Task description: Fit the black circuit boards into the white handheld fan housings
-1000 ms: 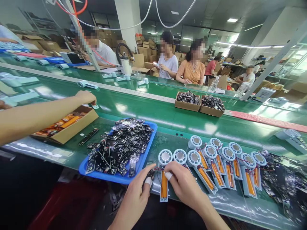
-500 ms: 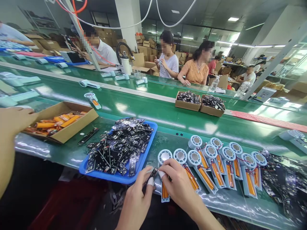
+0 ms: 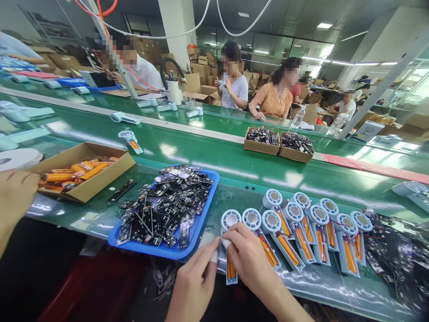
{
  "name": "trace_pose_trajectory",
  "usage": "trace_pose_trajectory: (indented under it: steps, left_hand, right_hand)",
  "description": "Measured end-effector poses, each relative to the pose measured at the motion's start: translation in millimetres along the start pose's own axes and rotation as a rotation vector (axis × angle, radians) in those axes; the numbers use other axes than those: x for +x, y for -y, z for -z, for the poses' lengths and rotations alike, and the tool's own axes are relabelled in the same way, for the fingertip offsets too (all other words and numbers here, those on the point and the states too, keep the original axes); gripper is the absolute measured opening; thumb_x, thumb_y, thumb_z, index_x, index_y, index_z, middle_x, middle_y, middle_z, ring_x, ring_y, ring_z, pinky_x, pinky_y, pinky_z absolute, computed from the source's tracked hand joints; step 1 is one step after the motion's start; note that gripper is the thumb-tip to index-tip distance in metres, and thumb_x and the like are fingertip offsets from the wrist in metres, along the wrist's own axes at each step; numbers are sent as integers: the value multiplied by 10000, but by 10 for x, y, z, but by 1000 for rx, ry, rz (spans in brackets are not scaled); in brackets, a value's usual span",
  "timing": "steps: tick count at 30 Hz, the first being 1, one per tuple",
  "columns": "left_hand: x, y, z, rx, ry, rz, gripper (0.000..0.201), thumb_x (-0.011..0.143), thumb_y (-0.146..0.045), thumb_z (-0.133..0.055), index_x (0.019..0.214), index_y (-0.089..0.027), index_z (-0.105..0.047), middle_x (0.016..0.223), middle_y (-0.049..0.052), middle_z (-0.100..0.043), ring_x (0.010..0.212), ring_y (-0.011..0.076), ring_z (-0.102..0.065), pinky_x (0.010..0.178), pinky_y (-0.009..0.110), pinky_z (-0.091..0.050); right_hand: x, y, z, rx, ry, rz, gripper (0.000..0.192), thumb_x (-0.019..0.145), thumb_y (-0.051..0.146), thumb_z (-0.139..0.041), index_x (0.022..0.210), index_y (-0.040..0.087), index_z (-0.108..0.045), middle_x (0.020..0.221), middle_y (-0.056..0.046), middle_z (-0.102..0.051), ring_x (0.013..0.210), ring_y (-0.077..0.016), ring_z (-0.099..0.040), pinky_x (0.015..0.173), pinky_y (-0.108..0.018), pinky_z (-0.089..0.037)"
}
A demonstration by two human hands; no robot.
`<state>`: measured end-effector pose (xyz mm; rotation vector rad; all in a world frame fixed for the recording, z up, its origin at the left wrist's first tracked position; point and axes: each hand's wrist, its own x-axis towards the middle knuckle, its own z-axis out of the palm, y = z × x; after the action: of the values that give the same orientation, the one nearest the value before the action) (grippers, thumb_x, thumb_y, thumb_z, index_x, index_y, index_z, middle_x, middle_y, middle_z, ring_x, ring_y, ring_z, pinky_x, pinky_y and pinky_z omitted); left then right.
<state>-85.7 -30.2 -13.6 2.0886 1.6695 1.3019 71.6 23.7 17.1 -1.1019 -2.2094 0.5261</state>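
My left hand point(image 3: 196, 277) is closed at the front edge of the bench, the thumb pressed to the fingers around a narrow black circuit board that its fingers now mostly hide. My right hand point(image 3: 253, 259) pinches something too small to make out, its fingertips meeting those of my left hand. White covers sit on some fingertips. Just behind and under my right hand lies a light-blue handheld fan housing point(image 3: 231, 218) with an orange battery in its handle. More such fan housings point(image 3: 271, 220), with orange batteries and thin wires, lie to the right.
Left of my hands stands a blue tray point(image 3: 201, 226) heaped with circuit boards point(image 3: 164, 205). Beyond it, a co-worker's hand point(image 3: 15, 192) is beside a cardboard box point(image 3: 110, 172) of orange batteries. More boards point(image 3: 398, 255) lie far right. Two board-filled boxes point(image 3: 261, 145) stand across the green belt.
My left hand has turned so that its fingers cover the circuit board seen before. My right hand stays nearly in place. The co-worker's hand has moved lower left, exposing a white roll.
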Motion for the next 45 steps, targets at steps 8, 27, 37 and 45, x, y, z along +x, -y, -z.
trace_pose_trajectory:
  steps: [8, 27, 37, 45]
  left_hand:
    - [154, 59, 196, -265, 219, 154, 330, 959, -253, -517, 1181, -247, -761, 1178, 85, -780, 856, 211, -779, 926, 341, -607]
    - [95, -127, -65, -560, 196, 723, 587, 949, -659, -377, 981, -186, -722, 831, 70, -711, 761, 236, -639, 738, 354, -543]
    - [307, -163, -379, -1518, 319, 784, 713, 824, -773, -521, 1169, -167, -669, 930, 94, -741, 927, 288, -703, 793, 389, -547]
    - [278, -199, -267, -1271, 75, 763, 507, 735, -504, -810, 1132, -211, -694, 1175, 88, -750, 1175, 303, -655, 1029, 397, -484]
  right_hand:
    - [94, -100, 191, 384, 108, -23, 314, 897, -7, -579, 993, 217, -778, 912, -34, -676, 846, -166, -644, 777, -247, -485]
    - [11, -65, 236, 731, 95, -461, 228, 856, 378, -628, 933, 168, -674, 802, -32, -641, 722, -175, -571, 657, -263, -463]
    - [-149, -142, 62, 1009, 212, -369, 358, 849, 541, -703, 917, 197, -632, 739, 16, -528, 585, -119, -471, 555, -233, -415]
    - [-32, -161, 245, 952, 40, -313, 350, 838, 536, -739, 920, 202, -680, 827, -53, -643, 738, -191, -584, 700, -312, -492]
